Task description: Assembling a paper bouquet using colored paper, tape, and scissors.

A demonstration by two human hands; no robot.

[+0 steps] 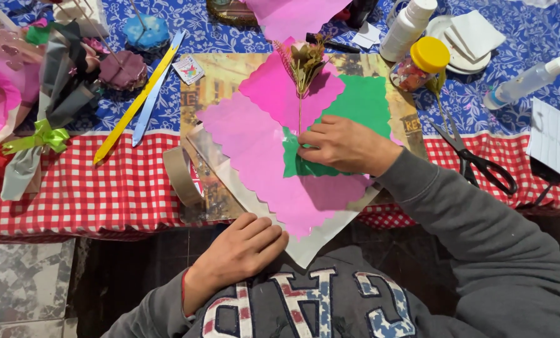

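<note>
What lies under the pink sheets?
A green sheet shows beneath the pink sheets, with a picture board below. The right hand hides their overlap.

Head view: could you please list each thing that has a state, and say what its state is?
right hand: pressing a dried flower stem onto the green sheet
left hand: resting against the sweatshirt, empty
pink sheets: flat, overlapping
jar: yellow lid on
scissors: lying closed
tape roll: standing on edge
white bottle: capped
</note>
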